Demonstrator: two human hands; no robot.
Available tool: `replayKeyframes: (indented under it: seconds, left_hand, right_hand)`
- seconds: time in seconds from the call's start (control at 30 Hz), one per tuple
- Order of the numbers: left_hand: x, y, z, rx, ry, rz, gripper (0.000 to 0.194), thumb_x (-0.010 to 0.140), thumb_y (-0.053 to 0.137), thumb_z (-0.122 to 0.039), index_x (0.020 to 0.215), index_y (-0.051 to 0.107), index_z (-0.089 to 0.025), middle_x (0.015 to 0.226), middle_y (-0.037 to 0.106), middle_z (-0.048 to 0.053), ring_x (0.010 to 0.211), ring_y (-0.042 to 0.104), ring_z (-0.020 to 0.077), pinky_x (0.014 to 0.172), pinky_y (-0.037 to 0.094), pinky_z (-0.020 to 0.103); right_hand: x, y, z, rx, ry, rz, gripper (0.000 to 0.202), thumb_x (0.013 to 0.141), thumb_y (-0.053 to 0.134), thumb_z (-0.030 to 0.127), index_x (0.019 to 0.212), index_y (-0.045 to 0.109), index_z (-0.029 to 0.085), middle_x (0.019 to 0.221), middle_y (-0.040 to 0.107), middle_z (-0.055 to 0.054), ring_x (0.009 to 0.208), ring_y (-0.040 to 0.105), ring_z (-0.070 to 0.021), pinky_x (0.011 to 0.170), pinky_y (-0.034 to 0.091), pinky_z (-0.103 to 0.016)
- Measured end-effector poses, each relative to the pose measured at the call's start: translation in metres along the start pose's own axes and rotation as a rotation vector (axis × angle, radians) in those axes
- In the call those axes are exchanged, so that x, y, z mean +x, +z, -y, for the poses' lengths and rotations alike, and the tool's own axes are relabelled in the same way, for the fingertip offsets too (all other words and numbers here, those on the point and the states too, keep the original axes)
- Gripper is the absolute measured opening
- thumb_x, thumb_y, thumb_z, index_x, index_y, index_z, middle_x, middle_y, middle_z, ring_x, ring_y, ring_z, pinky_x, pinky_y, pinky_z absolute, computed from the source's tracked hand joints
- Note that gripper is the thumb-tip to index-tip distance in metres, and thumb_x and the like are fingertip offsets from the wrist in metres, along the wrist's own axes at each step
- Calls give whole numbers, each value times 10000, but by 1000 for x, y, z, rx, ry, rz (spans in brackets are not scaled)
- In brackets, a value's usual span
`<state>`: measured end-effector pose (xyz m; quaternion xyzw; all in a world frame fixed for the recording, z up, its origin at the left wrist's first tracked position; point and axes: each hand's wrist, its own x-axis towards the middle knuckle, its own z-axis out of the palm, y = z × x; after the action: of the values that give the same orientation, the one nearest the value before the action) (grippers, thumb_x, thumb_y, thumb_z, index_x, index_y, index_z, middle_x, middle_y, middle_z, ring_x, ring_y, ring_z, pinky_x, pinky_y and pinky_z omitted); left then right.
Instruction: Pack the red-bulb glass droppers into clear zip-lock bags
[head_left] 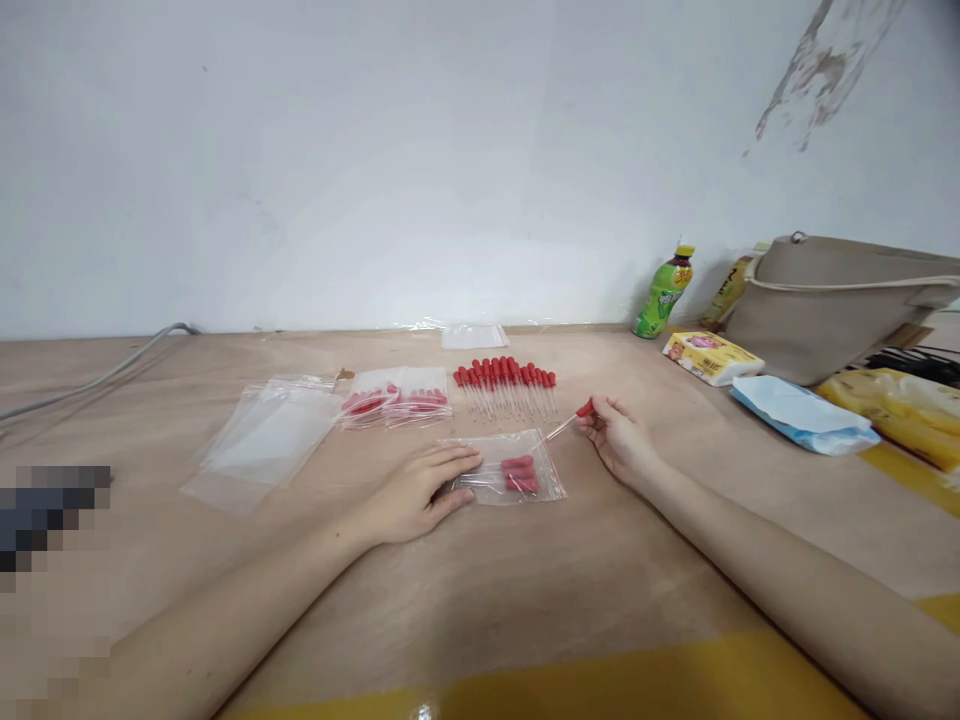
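Observation:
My right hand [615, 435] pinches a glass dropper by its red rubber bulb [585, 408]. The dropper's clear tube slants down-left, its tip at the right end of a clear zip bag [551, 480]. Several droppers with red bulbs [519, 474] lie inside that bag. Across the bag's left end rests my left hand [416, 490], fingers stretched out and thumb apart from them. Behind the bag, loose red-bulbed droppers [504, 372] lie in a row. To their left are filled bags [401, 395] with more droppers.
Flat clear bags [270, 435] lie at left, and another bag [475, 337] by the wall. A grey cable [135, 358] crosses the far left. On the right stand a green bottle [664, 292], a yellow tissue pack [712, 358], a blue-white packet [802, 415] and a beige bag [832, 310].

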<state>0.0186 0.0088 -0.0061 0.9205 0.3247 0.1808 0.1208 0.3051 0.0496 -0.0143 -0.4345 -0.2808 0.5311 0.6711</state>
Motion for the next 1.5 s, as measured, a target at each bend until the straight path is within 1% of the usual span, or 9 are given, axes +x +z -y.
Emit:
replayKeyframes:
  seconds: [0.17,0.33,0.5,0.63,0.83,1.03,1.23,1.43,1.5]
  left_hand:
    - [-1,-1,-2,-5,-2,-2,400,890,454,-328,1275,438,-224,1292,474,64,1208,409,208,1016,320,418]
    - [-2,-3,-4,-7,-67,3,485,893,444,-345,1351,309,-264,1378,364,50,1255,343,213,1019,317,412]
    - [-4,-5,-7,-9,-106,33,513,892,440,-351,1368,269,-267,1412,303,44,1272,314,215,1030,302,397]
    - [-5,-6,-8,-4,-110,30,492,893,436,-358,1356,293,-269,1399,329,39,1267,323,217,1027,306,401]
    - [-4,-6,-7,10,-103,37,487,894,431,-364,1354,301,-269,1396,333,45,1264,326,219,1025,309,399]
    - [-3,-6,-7,11,-86,28,482,899,425,-359,1356,301,-269,1389,344,53,1254,340,232,1013,321,411]
    - [-3,-4,-6,3,-61,9,481,891,443,-350,1347,316,-266,1378,359,56,1248,350,230,1011,326,408]
    - [-4,-4,-5,9,-79,12,483,892,438,-365,1347,320,-255,1381,357,57,1250,350,230,1013,327,407]
    - [-4,-3,-5,16,-85,18,488,891,436,-373,1346,325,-235,1381,358,64,1255,344,227,1016,325,405]
  right_hand:
    - [-7,1,0,-8,-8,36,189,670,683,279,643,521,184,566,571,37,488,529,-56,494,456,-169]
    - [-23,2,-8,-256,47,309,275,605,723,372,725,561,184,722,644,-8,639,597,-112,635,485,-260]
    - [-22,-1,-11,-724,-200,495,262,670,642,404,792,624,174,742,638,-12,625,534,-106,611,424,-260]
    - [-14,-8,-4,-893,-247,525,269,668,626,404,797,620,167,676,612,0,560,483,-101,545,388,-254]
    - [-21,-5,0,-801,-172,605,300,643,659,378,853,612,169,757,645,-22,640,553,-120,620,442,-274]
    - [-30,13,-14,-618,-174,583,223,613,680,291,789,593,183,747,644,-5,654,585,-111,642,466,-262]
    - [-30,17,-24,-582,-156,467,252,607,677,259,772,496,201,678,636,15,596,599,-116,537,446,-226]
    - [-31,13,-21,-601,-198,588,231,672,628,267,819,461,204,642,629,28,572,566,-96,566,418,-220]
    - [-26,10,-19,-636,-230,590,227,674,624,279,826,477,196,641,620,26,570,552,-96,565,413,-221]
